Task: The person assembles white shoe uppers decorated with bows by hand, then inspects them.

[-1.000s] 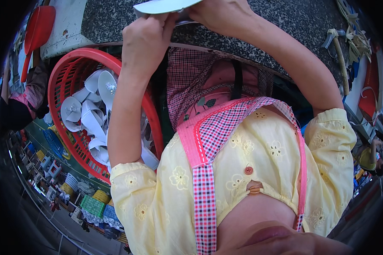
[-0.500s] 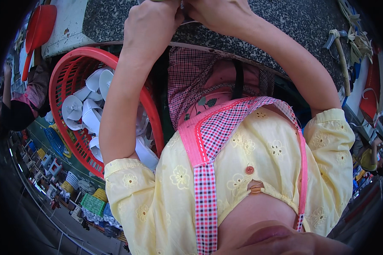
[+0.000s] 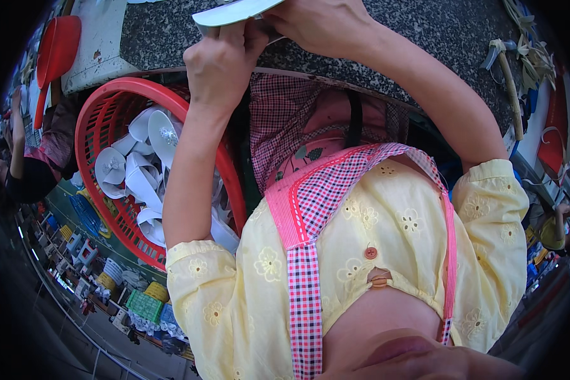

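At the top edge my left hand (image 3: 219, 71) grips a pale, flat, curved piece (image 3: 233, 12) that looks like a shoe insole, its fingers closed under it. My right hand (image 3: 320, 26) is closed at the right end of the same piece, its fingertips partly hidden. A thin pale strip shows between the two hands. Both hands are above the near edge of the dark speckled worktop (image 3: 164, 38). Below my left forearm, a red plastic basket (image 3: 85, 136) holds several white shoe-like parts (image 3: 139, 177), one with a shiny ornament.
A hammer (image 3: 508, 88) with a wooden handle lies at the worktop's right side, beside a bundle of pale strips (image 3: 535, 60). At the far left is a red dustpan (image 3: 58, 54). Other people (image 3: 35, 164) are at work to the left and right.
The pale curved piece has come into fuller view at the top as my left hand turned and moved slightly down. My right hand has barely moved.
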`<act>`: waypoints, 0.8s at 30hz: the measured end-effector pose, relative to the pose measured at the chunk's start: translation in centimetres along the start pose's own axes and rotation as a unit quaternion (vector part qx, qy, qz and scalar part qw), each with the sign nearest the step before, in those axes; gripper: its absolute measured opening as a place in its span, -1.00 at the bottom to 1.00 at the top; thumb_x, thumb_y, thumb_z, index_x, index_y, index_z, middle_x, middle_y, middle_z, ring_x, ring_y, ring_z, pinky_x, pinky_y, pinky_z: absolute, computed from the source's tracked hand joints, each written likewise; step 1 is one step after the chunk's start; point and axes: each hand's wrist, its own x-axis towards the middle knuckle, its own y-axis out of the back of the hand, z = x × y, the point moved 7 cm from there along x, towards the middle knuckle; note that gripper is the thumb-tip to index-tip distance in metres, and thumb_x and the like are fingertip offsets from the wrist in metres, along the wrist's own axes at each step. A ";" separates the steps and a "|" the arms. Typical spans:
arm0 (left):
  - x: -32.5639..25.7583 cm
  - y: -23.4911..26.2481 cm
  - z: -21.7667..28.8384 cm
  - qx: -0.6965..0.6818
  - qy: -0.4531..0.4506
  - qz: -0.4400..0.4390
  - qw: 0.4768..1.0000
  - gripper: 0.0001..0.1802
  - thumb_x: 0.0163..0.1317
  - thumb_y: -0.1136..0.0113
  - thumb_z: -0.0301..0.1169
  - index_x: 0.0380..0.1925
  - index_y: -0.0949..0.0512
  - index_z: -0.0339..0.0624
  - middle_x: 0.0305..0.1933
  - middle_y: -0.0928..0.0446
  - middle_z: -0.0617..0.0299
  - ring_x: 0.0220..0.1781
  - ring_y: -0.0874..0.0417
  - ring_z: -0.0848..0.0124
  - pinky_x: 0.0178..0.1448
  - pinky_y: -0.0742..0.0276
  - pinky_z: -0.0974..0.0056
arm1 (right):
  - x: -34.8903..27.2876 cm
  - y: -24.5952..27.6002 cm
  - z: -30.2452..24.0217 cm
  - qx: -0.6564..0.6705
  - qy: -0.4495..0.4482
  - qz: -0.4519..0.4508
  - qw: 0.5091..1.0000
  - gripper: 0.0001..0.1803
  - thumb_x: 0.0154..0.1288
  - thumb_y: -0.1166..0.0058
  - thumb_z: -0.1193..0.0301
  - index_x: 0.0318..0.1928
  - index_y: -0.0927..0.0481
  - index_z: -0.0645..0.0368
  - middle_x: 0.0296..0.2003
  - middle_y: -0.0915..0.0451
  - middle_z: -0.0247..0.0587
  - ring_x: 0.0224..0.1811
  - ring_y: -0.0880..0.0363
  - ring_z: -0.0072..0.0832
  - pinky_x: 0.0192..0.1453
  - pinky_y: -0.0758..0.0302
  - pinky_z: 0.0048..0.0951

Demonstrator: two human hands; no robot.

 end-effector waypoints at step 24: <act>-5.4 0.9 5.2 -0.038 -0.044 0.029 0.998 -0.72 -0.11 -0.21 -0.38 -0.31 -0.55 -0.17 -0.26 -0.55 0.22 -0.17 -0.53 0.31 0.00 -0.20 0.14 | -7.3 -0.1 -0.5 0.234 -0.067 0.046 0.969 -0.68 -0.11 -0.21 0.32 -0.25 -0.58 0.08 -0.31 -0.58 -0.20 -0.29 -0.58 -0.24 -0.22 -0.52 -0.34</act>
